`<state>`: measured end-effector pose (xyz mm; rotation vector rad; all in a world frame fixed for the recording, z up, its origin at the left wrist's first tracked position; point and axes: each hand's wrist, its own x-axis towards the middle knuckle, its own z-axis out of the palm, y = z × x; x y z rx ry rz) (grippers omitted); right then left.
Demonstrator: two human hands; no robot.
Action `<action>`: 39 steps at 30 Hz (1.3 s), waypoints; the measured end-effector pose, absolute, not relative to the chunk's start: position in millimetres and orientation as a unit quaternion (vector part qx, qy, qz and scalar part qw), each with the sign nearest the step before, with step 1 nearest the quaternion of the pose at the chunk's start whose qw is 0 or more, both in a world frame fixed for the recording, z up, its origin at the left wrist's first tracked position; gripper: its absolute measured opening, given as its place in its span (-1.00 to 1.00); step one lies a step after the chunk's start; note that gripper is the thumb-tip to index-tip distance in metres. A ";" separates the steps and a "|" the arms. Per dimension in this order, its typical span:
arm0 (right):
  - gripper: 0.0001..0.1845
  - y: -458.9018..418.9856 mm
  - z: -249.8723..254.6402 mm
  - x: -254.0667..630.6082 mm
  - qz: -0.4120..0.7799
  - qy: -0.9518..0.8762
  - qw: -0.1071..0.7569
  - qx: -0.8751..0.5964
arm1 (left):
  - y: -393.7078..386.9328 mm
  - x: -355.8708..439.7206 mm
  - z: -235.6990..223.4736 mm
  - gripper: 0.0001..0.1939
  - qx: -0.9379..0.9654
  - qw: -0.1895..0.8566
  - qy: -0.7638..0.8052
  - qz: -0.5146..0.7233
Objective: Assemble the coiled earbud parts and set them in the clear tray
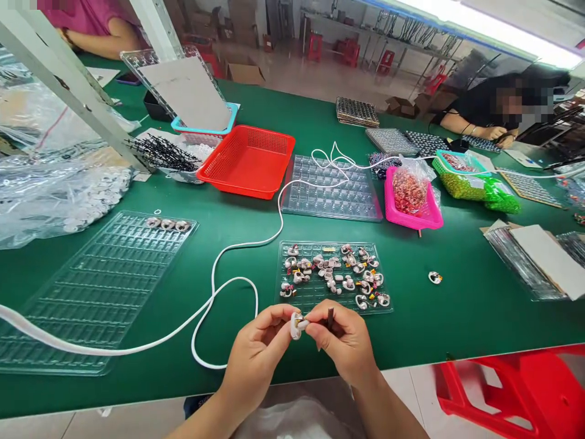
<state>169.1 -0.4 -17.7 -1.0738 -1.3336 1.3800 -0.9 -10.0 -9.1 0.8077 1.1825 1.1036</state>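
Note:
My left hand (258, 347) and my right hand (343, 338) meet just above the near edge of the green table (457, 305). Together they pinch a small white earbud shell (296, 326) between thumbs and fingertips. The right hand also grips a thin dark tool (329, 319) against its fingers. Right beyond the hands lies a clear compartment tray (333, 277) holding several small white earbud parts with tiny wires. A single loose part (435, 277) rests on the table to the right of that tray.
A large clear tray (91, 286) with three parts at its far end lies at left. A white cable (219, 292) loops across the table. Red basket (249, 160), another clear tray (331, 189), pink basket (411, 198) farther back. Red stool (516, 390) at right. Other people sit at the far corners.

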 end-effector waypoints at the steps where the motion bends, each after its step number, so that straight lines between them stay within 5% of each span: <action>1: -0.95 0.2 -17.8 169.1 0.554 -0.545 0.454 -0.436 | -9.8 -0.7 -7.9 -0.80 0.360 0.611 0.518 0.479; 21: -0.88 4.6 -18.2 169.5 0.562 -0.526 0.463 -0.439 | -14.4 0.4 -12.4 -0.80 0.497 0.470 0.534 0.497; 39: -0.69 9.6 -15.5 178.1 0.635 -0.502 0.371 -0.455 | -9.3 -2.9 -3.2 -0.65 0.613 0.404 0.485 0.475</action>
